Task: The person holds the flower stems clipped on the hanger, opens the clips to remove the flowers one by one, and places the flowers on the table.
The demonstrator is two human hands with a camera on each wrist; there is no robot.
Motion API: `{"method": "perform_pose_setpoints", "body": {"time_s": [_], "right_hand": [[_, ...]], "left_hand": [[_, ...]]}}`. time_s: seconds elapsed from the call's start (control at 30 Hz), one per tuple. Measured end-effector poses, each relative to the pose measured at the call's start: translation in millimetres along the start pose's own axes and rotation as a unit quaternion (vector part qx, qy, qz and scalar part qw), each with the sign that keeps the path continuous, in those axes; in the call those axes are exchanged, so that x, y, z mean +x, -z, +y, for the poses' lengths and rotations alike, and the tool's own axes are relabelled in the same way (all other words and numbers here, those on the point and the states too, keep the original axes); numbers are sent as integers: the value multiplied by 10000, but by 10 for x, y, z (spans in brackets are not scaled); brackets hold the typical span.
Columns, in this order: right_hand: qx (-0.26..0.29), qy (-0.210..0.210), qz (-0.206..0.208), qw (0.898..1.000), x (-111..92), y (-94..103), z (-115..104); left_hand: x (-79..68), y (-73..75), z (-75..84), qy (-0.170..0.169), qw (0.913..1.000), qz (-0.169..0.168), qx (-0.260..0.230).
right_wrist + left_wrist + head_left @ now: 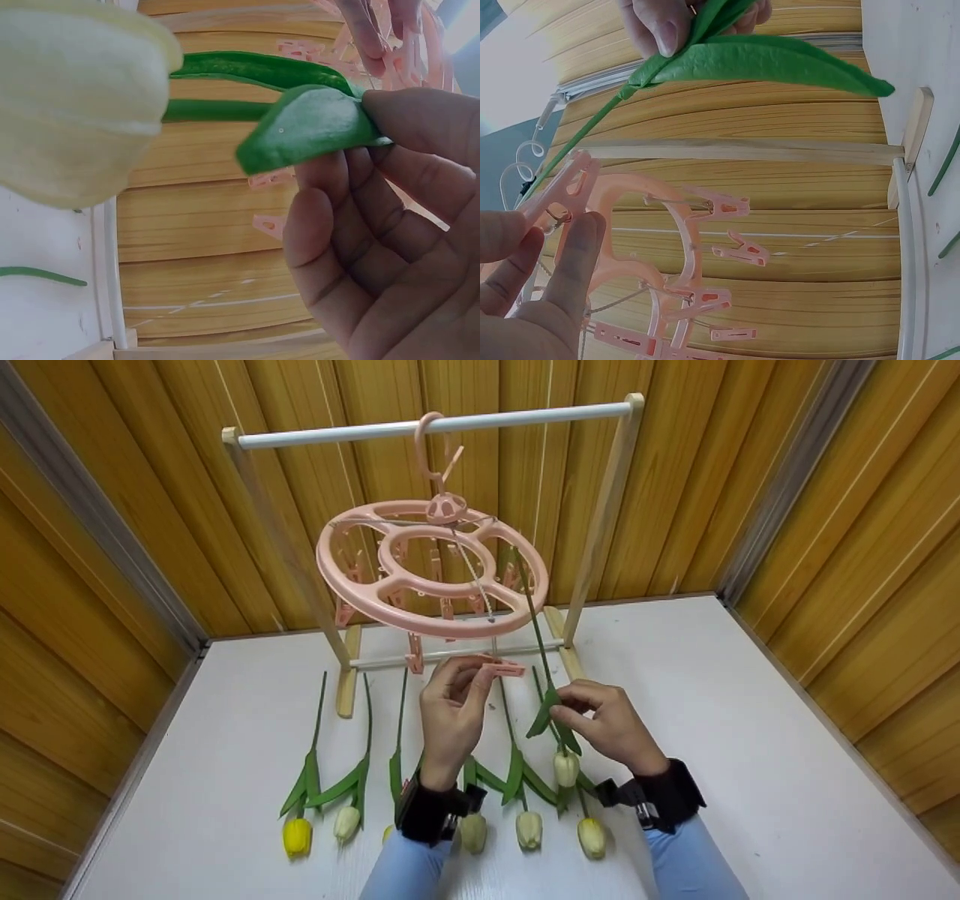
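My left hand [452, 716] pinches a pink clothespin [506, 669] that hangs below the front edge of a round pink drying hanger [420, 624]. With my right hand [615, 727] I grip an artificial tulip by its stem and leaves [307, 131]. Its pale bloom [566, 769] points down, and its thin green stem [541, 637] rises past the hanger's right side. In the left wrist view, fingers and thumb are on the handles of the clothespin [577, 176]. The stem passes close by it; whether they touch I cannot tell.
The hanger hooks over the white bar [337, 433] of a wooden-legged stand. More tulips lie in a row on the white table [750, 735], among them a yellow one [297, 838] at the left. Other clothespins [415, 652] dangle from the hanger. Wood-patterned panels surround the table.
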State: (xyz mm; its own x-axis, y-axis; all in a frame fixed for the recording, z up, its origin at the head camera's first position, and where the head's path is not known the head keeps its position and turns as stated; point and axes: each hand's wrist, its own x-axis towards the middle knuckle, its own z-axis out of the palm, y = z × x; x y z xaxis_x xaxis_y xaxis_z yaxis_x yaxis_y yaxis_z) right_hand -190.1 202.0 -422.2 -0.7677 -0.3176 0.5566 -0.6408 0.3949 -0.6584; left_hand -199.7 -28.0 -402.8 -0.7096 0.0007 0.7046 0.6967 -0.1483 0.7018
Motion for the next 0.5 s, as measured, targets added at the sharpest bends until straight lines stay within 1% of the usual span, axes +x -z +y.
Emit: {"method": "perform_pose_setpoints", "body": {"time_s": [0.13, 0.5], "right_hand": [[35, -31, 30, 10000, -19, 35, 12], [12, -434, -11, 9991, -52, 114, 15]], "left_hand": [[-7, 1, -9, 23, 10000, 17, 25], [-30, 15, -10, 197, 9989, 304, 312]]}}
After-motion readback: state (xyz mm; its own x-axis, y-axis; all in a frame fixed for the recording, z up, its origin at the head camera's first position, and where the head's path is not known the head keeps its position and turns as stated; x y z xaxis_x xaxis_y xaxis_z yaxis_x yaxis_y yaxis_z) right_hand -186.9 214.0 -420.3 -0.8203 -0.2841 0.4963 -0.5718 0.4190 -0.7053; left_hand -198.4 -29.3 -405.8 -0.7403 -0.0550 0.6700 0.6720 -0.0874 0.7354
